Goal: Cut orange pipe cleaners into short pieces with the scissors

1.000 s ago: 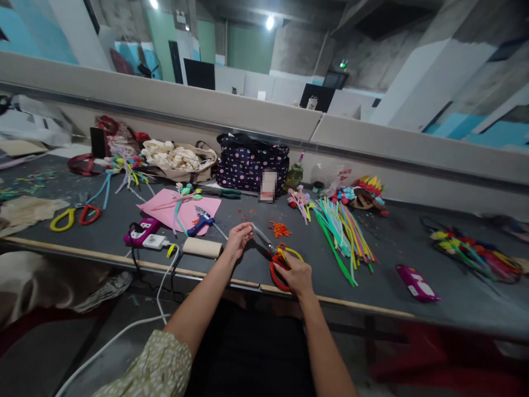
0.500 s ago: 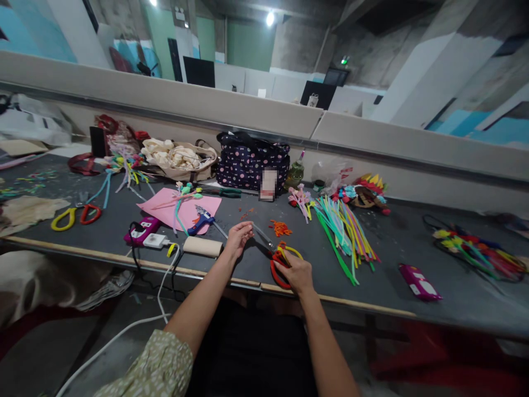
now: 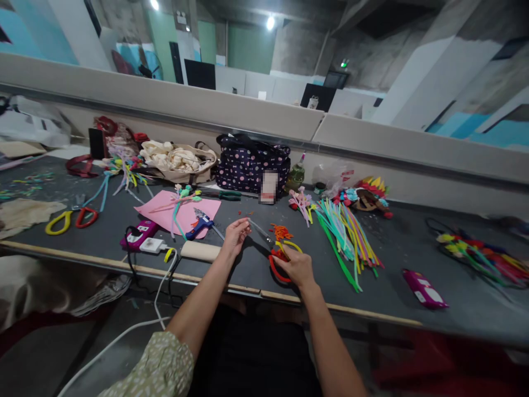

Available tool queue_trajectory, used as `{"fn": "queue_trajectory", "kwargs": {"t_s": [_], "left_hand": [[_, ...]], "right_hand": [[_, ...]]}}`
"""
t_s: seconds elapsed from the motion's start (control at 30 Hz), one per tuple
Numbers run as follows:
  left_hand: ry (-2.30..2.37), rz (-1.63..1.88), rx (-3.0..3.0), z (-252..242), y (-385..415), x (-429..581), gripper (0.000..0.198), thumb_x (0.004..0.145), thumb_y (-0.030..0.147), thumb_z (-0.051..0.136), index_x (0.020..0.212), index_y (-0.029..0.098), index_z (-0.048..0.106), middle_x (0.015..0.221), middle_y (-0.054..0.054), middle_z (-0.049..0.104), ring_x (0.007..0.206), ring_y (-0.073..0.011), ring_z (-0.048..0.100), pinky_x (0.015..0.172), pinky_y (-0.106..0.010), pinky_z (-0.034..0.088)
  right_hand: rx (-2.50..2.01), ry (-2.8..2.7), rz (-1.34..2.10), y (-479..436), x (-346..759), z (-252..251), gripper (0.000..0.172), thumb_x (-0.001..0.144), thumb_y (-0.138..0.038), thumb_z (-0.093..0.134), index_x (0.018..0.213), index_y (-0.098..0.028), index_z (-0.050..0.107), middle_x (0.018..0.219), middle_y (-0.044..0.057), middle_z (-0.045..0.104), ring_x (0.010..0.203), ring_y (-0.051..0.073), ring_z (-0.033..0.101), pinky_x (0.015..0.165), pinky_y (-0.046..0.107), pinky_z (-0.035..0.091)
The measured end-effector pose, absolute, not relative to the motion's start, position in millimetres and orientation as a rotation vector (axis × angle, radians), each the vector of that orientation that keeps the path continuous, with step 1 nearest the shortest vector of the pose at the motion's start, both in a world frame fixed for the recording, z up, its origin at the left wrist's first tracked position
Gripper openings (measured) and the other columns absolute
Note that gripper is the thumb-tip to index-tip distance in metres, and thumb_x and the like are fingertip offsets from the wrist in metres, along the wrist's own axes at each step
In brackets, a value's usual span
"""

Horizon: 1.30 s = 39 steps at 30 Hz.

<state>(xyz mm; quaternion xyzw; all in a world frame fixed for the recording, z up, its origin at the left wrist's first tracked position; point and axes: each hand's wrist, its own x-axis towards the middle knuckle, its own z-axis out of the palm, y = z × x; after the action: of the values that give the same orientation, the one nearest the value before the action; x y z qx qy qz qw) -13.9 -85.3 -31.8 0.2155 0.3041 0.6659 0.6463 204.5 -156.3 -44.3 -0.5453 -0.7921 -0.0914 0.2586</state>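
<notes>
My left hand (image 3: 237,236) pinches one end of a thin pale strip (image 3: 258,227) that slants down to the right. Its other end meets the metal blades of scissors with red and yellow handles (image 3: 280,275). Those handles are gripped in my right hand (image 3: 298,266), near the table's front edge. Just behind the scissors lies a small pile of orange cut pieces (image 3: 281,232). Whether the blades are fully closed on the strip is too small to tell.
Left are a pink sheet (image 3: 165,205), a blue glue gun (image 3: 200,225), a cardboard tube (image 3: 200,251) and a second scissors (image 3: 59,223). Right lie colourful pipe cleaners (image 3: 351,237) and a purple device (image 3: 425,288). A dark dotted bag (image 3: 243,165) stands behind.
The view has shifted slightly. My right hand and the scissors hold nearly the same place, with the yellow handle at a slightly different angle. My left hand still pinches the strip.
</notes>
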Motion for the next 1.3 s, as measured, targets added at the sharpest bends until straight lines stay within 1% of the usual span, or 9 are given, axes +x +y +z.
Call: {"fn": "queue_trajectory", "kwargs": {"t_s": [0.13, 0.33, 0.43, 0.6, 0.77, 1.03, 1.3], "left_hand": [[0.697, 1.533, 0.468, -32, -73, -18, 0.028, 0.052, 0.014, 0.08, 0.077, 0.011, 0.069, 0.061, -0.001, 0.065, 0.051, -0.0067, 0.056, 0.06, -0.022, 0.051], [0.772, 1.566, 0.43, -43, -66, -21, 0.024, 0.055, 0.012, 0.078, 0.077, 0.012, 0.069, 0.061, -0.001, 0.064, 0.051, -0.006, 0.056, 0.057, -0.019, 0.05], [0.808, 1.563, 0.41, -47, -65, -21, 0.023, 0.057, 0.012, 0.076, 0.078, 0.012, 0.068, 0.061, 0.0, 0.064, 0.049, -0.0051, 0.054, 0.055, -0.019, 0.049], [0.8, 1.587, 0.431, -48, -65, -19, 0.031, 0.055, 0.015, 0.078, 0.083, 0.013, 0.066, 0.072, -0.002, 0.067, 0.05, -0.004, 0.054, 0.055, -0.018, 0.048], [0.776, 1.601, 0.482, -52, -65, -17, 0.036, 0.054, 0.021, 0.08, 0.085, 0.013, 0.064, 0.074, -0.001, 0.066, 0.051, -0.0041, 0.055, 0.055, -0.018, 0.049], [0.752, 1.555, 0.499, -47, -68, -16, 0.035, 0.055, 0.022, 0.081, 0.084, 0.014, 0.063, 0.076, -0.001, 0.066, 0.052, -0.0037, 0.053, 0.055, -0.017, 0.048], [0.706, 1.531, 0.487, -46, -70, -16, 0.035, 0.057, 0.021, 0.08, 0.086, 0.015, 0.062, 0.076, 0.001, 0.065, 0.052, -0.0033, 0.054, 0.056, -0.017, 0.049]], "right_hand": [[-1.498, -2.179, -0.241, -140, 203, -42, 0.043, 0.084, -0.056, 0.051, 0.108, -0.024, 0.064, 0.08, 0.002, 0.072, 0.072, 0.015, 0.065, 0.06, 0.023, 0.041], [-1.474, -2.278, -0.233, -123, 204, -41, 0.042, 0.083, -0.057, 0.051, 0.106, -0.025, 0.065, 0.083, 0.002, 0.072, 0.073, 0.015, 0.065, 0.06, 0.023, 0.041], [-1.459, -2.29, -0.221, -118, 206, -43, 0.042, 0.083, -0.056, 0.051, 0.108, -0.026, 0.065, 0.084, 0.002, 0.072, 0.073, 0.015, 0.065, 0.06, 0.023, 0.041], [-1.528, -2.178, -0.235, -117, 208, -47, 0.044, 0.082, -0.054, 0.052, 0.11, -0.024, 0.064, 0.092, 0.004, 0.072, 0.076, 0.017, 0.065, 0.064, 0.025, 0.045], [-1.56, -2.114, -0.197, -121, 209, -46, 0.045, 0.079, -0.051, 0.055, 0.113, -0.023, 0.062, 0.102, 0.004, 0.07, 0.085, 0.019, 0.066, 0.069, 0.028, 0.048], [-1.493, -2.016, -0.185, -122, 211, -55, 0.048, 0.079, -0.052, 0.055, 0.113, -0.02, 0.064, 0.101, 0.008, 0.071, 0.089, 0.02, 0.066, 0.075, 0.029, 0.05], [-1.473, -2.074, -0.158, -122, 211, -55, 0.046, 0.078, -0.053, 0.057, 0.111, -0.023, 0.065, 0.099, 0.007, 0.071, 0.085, 0.019, 0.066, 0.073, 0.028, 0.05]]}}
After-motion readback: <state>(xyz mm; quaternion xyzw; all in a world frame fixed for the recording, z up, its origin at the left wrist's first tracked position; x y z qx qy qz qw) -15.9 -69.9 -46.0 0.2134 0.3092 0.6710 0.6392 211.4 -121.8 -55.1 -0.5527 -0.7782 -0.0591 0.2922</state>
